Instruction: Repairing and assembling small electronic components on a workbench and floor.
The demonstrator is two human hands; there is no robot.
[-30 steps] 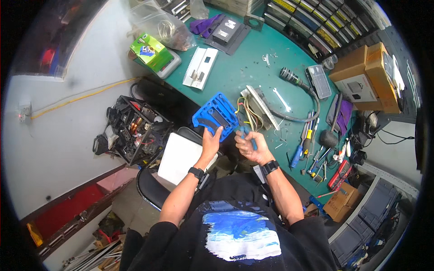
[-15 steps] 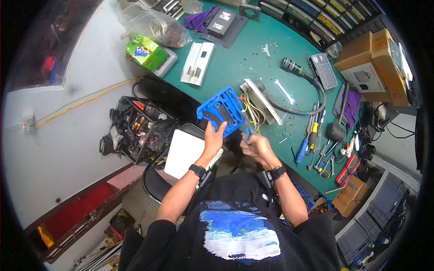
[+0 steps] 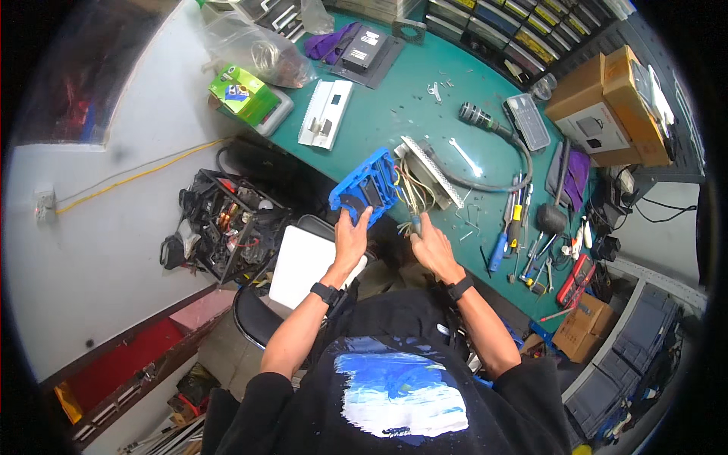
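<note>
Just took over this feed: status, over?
Left grip holding blue plastic casing. Right grip around bluish item, kind unclear, beside loose wires. Perforated pale panel close beyond wires.

From here I see a white wall (image 3: 136,250) on the left, with a dark pane (image 3: 68,91) high up and a yellow cable (image 3: 182,156) running to a socket (image 3: 45,203). A well-lit green bench (image 3: 379,102) fills the middle, drawers (image 3: 485,39) behind it, a black chair (image 3: 252,317) standing on the grey floor (image 3: 224,345).
</note>
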